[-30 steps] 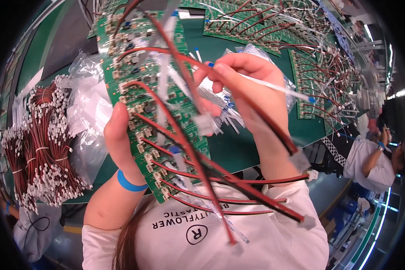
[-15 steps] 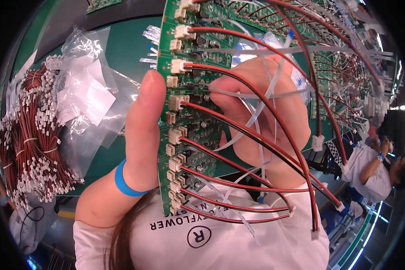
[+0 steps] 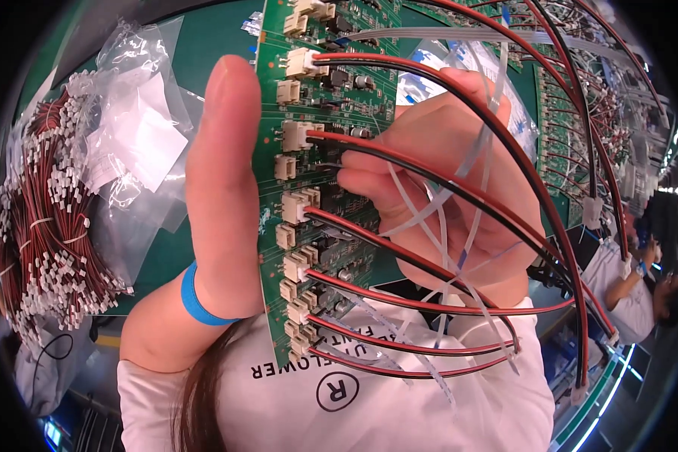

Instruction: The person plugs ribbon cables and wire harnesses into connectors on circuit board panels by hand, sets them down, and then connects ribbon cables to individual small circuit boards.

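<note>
left hand (image 3: 226, 188) grips green circuit board (image 3: 331, 151) | right hand (image 3: 444, 188) pinches red-black wire (image 3: 429, 162) | clear bags (image 3: 128, 143) left

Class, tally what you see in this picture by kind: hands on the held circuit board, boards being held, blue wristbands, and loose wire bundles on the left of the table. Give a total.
Hands: 2, left hand and right hand
Held green circuit board: 1
Blue wristband: 1
Bundle of red wires with white connectors: 1
Total: 5
</note>
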`<state>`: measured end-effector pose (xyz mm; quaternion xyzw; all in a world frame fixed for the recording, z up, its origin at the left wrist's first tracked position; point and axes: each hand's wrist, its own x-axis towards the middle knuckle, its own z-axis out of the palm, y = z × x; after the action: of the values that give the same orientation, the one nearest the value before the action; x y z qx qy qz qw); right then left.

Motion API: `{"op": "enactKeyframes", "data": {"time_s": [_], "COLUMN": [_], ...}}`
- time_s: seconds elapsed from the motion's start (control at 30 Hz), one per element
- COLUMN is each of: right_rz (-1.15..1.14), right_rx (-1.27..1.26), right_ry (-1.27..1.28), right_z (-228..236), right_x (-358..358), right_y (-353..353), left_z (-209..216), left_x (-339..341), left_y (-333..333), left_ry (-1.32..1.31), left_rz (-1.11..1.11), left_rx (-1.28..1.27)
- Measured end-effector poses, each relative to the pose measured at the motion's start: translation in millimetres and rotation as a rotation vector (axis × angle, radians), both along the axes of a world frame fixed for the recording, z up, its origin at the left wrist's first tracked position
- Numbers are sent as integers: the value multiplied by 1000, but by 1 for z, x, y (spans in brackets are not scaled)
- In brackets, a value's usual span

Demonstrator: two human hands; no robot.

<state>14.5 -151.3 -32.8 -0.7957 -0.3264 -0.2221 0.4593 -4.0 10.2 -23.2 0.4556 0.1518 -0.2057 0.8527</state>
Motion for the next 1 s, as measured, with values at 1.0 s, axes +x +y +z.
{"op": "enactKeyframes", "data": {"time_s": [1.0], "right_rz": [7], "right_rx": [-197], "right_ry": [-111], "right_z": [9], "right_x": [4], "right_y": [-3], "left_z": [-14], "left_x": [-6], "left_y": [5], "left_ry": [-409], "left_rz": [-159], "left_rx": [19]}}
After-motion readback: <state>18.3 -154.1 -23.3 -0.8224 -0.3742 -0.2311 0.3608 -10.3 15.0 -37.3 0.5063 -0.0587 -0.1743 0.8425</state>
